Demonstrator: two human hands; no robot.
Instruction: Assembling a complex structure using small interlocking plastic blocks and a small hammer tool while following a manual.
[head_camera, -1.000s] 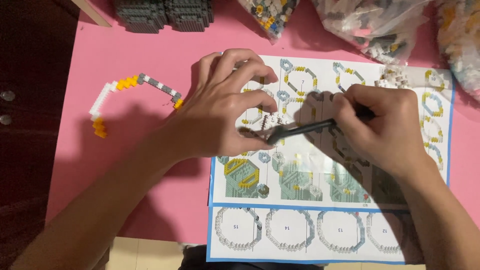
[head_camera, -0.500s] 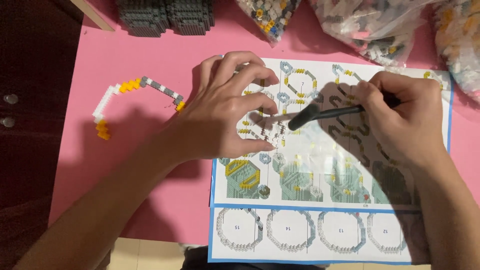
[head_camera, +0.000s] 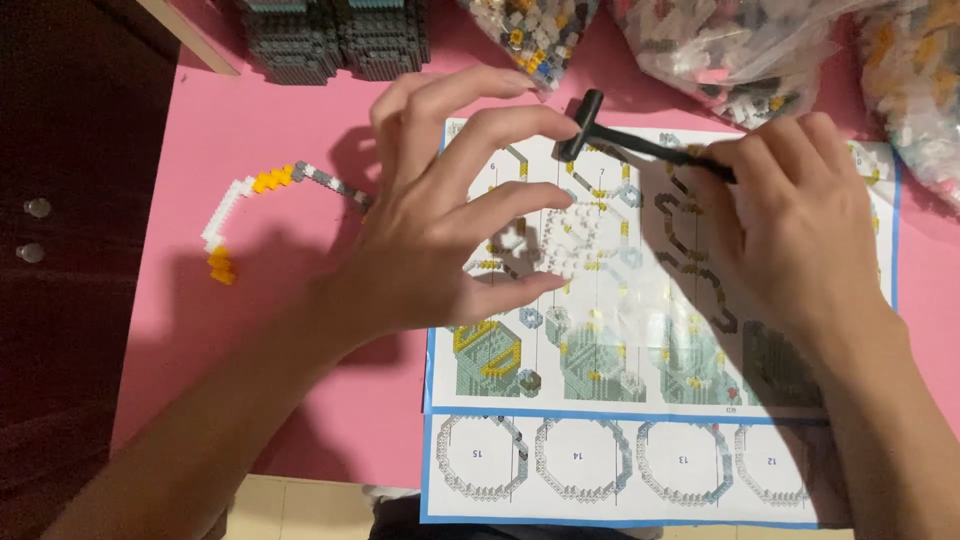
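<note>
Across the middle of the scene lay a pink table top, and on its right half a large instruction sheet with a blue border was spread flat, its near edge hanging over the table's edge. Along the far edge I counted three clear bags of small bricks and two dark grey built blocks standing side by side at the far left.

One left hand reached in from the near left, forearm slanting across the pink surface, palm down, fingers spread and curled over the sheet; its fingertips hovered about a small white brick assembly resting on the sheet, and I could not tell whether they pinched it. One right hand came in from the near right, closed around the handle of a small black hammer, whose head sat at the far side, just beyond the left fingertips.

Well apart to the left lay a curved strip of white, yellow and grey bricks, alone on the pink.
</note>
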